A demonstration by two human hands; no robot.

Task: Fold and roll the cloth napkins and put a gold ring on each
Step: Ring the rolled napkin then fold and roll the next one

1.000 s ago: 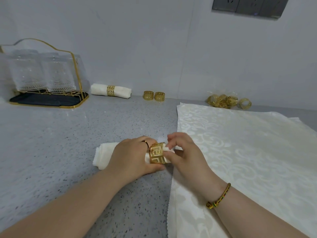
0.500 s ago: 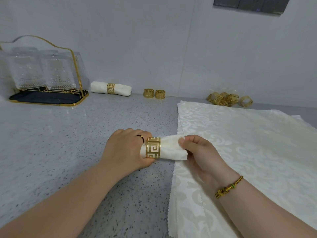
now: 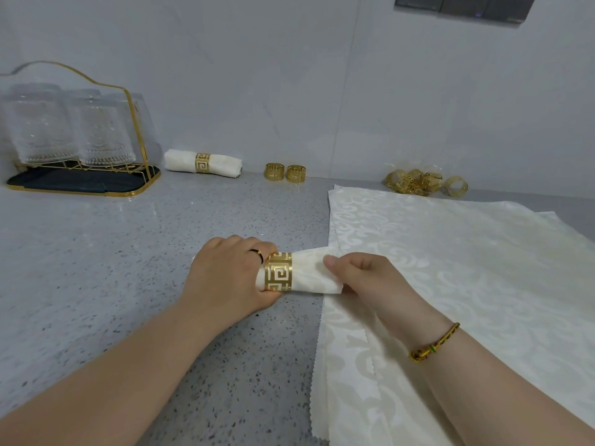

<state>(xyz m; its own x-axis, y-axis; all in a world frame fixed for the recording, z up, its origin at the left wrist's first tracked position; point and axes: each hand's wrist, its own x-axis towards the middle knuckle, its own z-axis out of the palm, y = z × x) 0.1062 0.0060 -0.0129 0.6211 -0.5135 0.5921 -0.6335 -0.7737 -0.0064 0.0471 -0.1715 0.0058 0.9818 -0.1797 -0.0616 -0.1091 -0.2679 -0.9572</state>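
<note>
Napkin roll [image 3: 310, 274] lies left-right; L hand [image 3: 225, 278] prob grips it, R hand [image 3: 370, 281] pinches end

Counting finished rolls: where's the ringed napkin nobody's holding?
Head view, back left: the finished napkin lies by the wall, between the glass rack and two loose gold rings.
</note>
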